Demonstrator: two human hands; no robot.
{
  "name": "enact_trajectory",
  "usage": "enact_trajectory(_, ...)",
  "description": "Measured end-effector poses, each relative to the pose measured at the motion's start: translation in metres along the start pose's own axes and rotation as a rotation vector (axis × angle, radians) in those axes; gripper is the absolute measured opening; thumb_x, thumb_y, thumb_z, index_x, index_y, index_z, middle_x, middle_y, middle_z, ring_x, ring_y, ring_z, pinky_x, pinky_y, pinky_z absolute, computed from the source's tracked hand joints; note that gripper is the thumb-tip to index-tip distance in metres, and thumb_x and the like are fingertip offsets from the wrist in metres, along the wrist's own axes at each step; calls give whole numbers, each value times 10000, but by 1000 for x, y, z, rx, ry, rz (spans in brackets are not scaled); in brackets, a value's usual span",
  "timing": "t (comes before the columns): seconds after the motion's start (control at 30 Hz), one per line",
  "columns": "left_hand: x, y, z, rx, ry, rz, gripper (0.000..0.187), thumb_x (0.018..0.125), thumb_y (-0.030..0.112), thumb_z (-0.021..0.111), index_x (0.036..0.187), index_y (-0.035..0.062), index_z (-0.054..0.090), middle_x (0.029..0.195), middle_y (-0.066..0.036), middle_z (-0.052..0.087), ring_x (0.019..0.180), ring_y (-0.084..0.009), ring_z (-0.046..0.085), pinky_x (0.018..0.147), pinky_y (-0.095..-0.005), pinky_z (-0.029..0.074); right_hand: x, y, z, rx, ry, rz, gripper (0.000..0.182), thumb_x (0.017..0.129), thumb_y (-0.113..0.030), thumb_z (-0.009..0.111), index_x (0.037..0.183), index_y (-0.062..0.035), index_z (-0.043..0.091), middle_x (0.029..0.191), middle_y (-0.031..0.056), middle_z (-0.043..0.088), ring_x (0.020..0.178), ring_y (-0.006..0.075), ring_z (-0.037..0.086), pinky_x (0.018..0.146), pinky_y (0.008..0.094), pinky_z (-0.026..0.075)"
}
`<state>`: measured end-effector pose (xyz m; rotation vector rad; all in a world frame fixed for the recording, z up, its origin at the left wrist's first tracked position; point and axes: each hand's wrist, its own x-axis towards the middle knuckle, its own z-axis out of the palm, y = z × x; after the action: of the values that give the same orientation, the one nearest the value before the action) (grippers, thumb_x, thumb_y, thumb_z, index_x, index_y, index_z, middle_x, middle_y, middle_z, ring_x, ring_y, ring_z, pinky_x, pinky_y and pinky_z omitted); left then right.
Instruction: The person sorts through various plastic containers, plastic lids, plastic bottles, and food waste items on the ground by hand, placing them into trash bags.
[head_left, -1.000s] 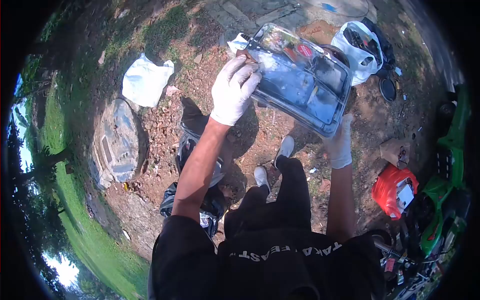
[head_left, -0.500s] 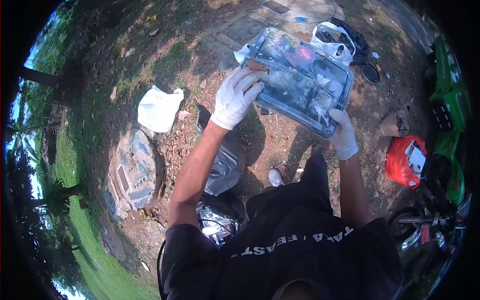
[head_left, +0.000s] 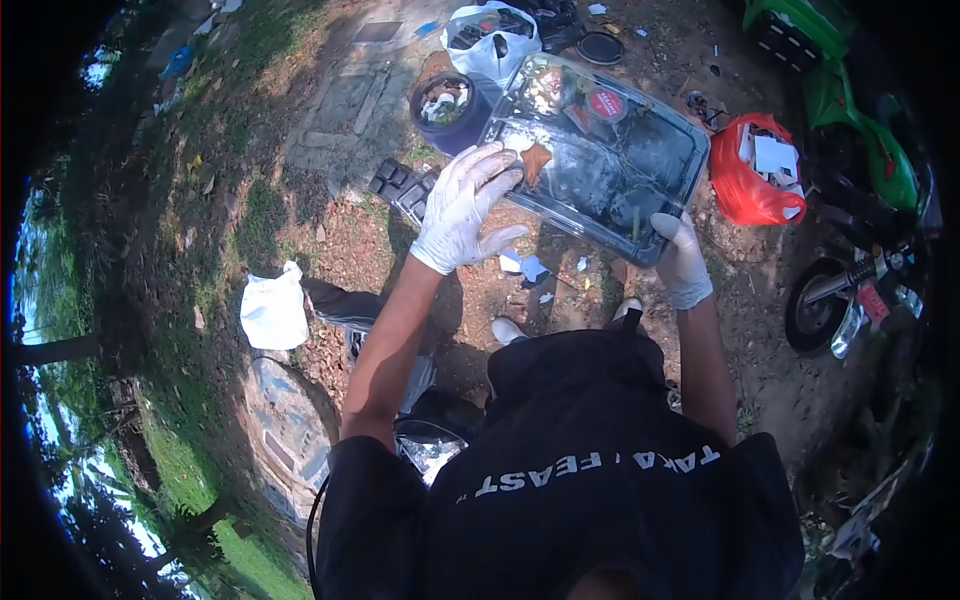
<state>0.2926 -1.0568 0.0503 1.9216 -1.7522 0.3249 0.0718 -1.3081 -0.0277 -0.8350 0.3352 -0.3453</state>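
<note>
A clear plastic food container (head_left: 620, 150) with a lid and a round red sticker is held tilted in front of my chest. Its inside looks fogged, with whitish and coloured bits at the far left. My right hand (head_left: 682, 262), in a white glove, grips its near right corner, thumb on top. My left hand (head_left: 462, 208), also gloved, rests its fingers on the left edge, thumb stretched away from the container. Beside those fingertips lies a brown leaf-like piece (head_left: 535, 163) on the lid. What the hidden fingers of my right hand do underneath cannot be seen.
Beyond the container stand a dark bin (head_left: 425, 120) with scraps and a white bag (head_left: 490, 45) of dark items. A black tray (head_left: 400, 188) lies left. Right are a red bag (head_left: 750, 200) and a green motorbike (head_left: 880, 165). A white bag (head_left: 273, 310) lies on the ground.
The view has shifted, bringing the dark bin and black tray into sight. The brown piece is farther from the lid's left edge. My left thumb now sticks out; my right hand keeps its hold.
</note>
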Motion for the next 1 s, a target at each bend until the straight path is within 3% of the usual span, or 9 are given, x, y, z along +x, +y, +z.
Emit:
enact_trajectory(0.1,63,30,66,-140,150,-38,527,844,304,769,1292,80,607,1346,-144,595,1296,-389,530,1099,-507,398,-17,-52,-54,-16,106,-38,435,847,-189,712,1228,-2,618,1110,77,693,973,187,683,906,325,537)
enact_trajectory(0.17,103,53,109,-193,302,-124,428,874,136,730,1271,37,604,1316,-173,601,1254,-377,554,1083,-471,416,-21,-70,-113,-26,91,-58,382,850,-198,714,1179,-18,636,1062,53,688,953,162,663,893,318,519)
enact_trajectory(0.23,140,69,150,-330,457,-229,405,906,135,706,1276,15,594,1315,-184,597,1246,-352,558,1081,-448,417,-28,-100,-147,-97,97,15,570,855,-195,694,1372,-21,528,1211,66,660,1093,182,646,952,361,526)
enact_trajectory(0.27,154,76,168,-458,479,-357,453,917,225,706,1288,4,573,1332,-200,575,1261,-360,543,1081,-468,410,-31,-114,-153,-132,124,-61,514,858,-203,686,1324,-17,574,1168,64,676,1072,177,655,966,350,514)
enact_trajectory(0.4,201,102,233,-1181,506,-705,419,1057,236,542,1405,8,495,1393,-111,548,1277,-199,513,1112,-357,370,-39,-139,-198,-115,235,-101,435,871,-212,660,1253,-7,622,1145,59,685,1031,177,663,945,342,512)
enact_trajectory(0.5,222,105,267,-1800,385,-898,559,1047,348,555,1496,41,422,1443,-99,528,1343,-227,489,1166,-395,344,-31,-145,-217,-66,241,-129,444,870,-209,661,1262,-8,607,1138,63,685,1028,179,661,925,342,516)
enact_trajectory(0.6,244,114,284,-2035,342,-688,597,1031,338,566,1524,52,387,1484,-106,509,1372,-260,479,1189,-433,339,-13,-142,-205,49,355,-208,409,868,-176,691,1238,-16,619,1092,54,697,995,172,669,915,341,530)
enact_trajectory(0.7,250,104,304,-2182,205,-679,581,1015,311,576,1509,56,406,1508,-117,494,1385,-275,474,1187,-462,349,14,-140,-204,192,375,-226,339,874,-138,714,1191,-34,652,1061,37,708,963,162,686,892,334,548)
enact_trajectory(1.0,277,41,327,-2232,222,-636,594,951,231,649,1481,61,442,1452,-92,545,1340,-245,516,1141,-442,410,99,-148,-195,93,365,-242,301,883,-170,719,1141,-30,654,998,48,711,891,147,695,826,315,575)
